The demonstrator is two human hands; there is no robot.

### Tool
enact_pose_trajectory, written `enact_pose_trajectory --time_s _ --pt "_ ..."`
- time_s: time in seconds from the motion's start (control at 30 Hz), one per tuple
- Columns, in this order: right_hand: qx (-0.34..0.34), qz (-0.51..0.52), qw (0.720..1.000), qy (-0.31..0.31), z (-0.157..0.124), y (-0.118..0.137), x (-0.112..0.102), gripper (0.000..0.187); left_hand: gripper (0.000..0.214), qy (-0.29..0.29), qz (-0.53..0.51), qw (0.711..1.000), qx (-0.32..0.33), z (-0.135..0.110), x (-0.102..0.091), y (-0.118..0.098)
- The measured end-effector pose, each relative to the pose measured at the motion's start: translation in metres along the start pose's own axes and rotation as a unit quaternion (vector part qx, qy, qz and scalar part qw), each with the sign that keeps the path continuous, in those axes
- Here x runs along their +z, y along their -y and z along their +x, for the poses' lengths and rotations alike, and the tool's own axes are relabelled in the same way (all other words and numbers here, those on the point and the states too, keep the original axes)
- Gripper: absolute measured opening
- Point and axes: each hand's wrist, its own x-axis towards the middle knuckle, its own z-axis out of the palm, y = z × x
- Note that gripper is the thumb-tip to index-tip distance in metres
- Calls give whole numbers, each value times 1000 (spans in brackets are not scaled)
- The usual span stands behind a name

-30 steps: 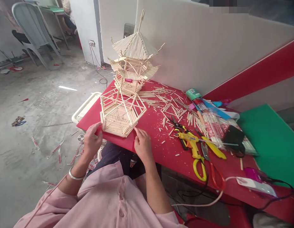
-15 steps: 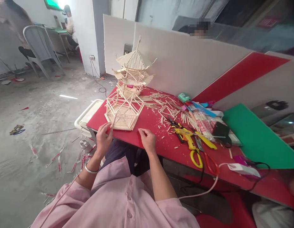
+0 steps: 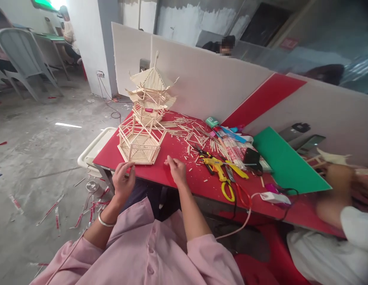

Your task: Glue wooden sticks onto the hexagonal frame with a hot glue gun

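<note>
A hexagonal frame of thin wooden sticks [image 3: 139, 148], with a slatted floor and open railings, rests near the front left of the red table. My left hand [image 3: 124, 180] is at its near left corner by the table edge, fingers loosely curled and no held thing showing. To the right of the frame, apart from it, my right hand [image 3: 177, 171] has its fingertips pinched together; whatever may be between them is hidden or too small to see. Behind the frame rises a tiered stick pagoda [image 3: 154, 81] with upswept roofs.
Loose sticks [image 3: 195, 136] are scattered mid-table. At the right lie a yellow glue gun [image 3: 216, 165], scissors [image 3: 228, 192], pliers, stick packets and a white power strip [image 3: 274, 198]. A green board [image 3: 287, 162] stands beyond, near a co-worker's blurred arm [image 3: 332, 206].
My view has turned right, bringing the co-worker's arm and white sleeve into sight. My left hand has shifted slightly off the frame's near corner. My right hand stays pinched beside the frame.
</note>
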Motion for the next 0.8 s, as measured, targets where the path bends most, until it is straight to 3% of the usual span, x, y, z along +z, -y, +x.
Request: enact_pose_trajectory --time_s 0.17,0.33,0.43,0.57,0.63,0.7,0.73,0.8 --pt "20 54 997 41 36 1 -25 55 14 144 -63 987 -18 -8 27 -23" --pt "22 2 989 144 59 8 -48 42 21 265 -93 958 61 -4 77 -37" --pt "16 -55 976 211 73 23 -64 28 25 290 -99 948 82 2 105 -39" --pt "13 -84 968 234 79 47 -82 22 38 279 -97 955 30 7 130 -38" --pt "25 -72 951 300 76 55 -88 23 45 303 -70 951 4 9 139 -38" --pt "11 -91 930 356 76 59 -96 23 30 352 0 936 -18 12 146 -37" --pt "-5 -119 927 357 80 61 -102 24 23 371 49 927 -30 14 148 -37" --pt "-36 -205 937 281 97 63 -116 27 28 386 141 911 -42 17 153 -38"
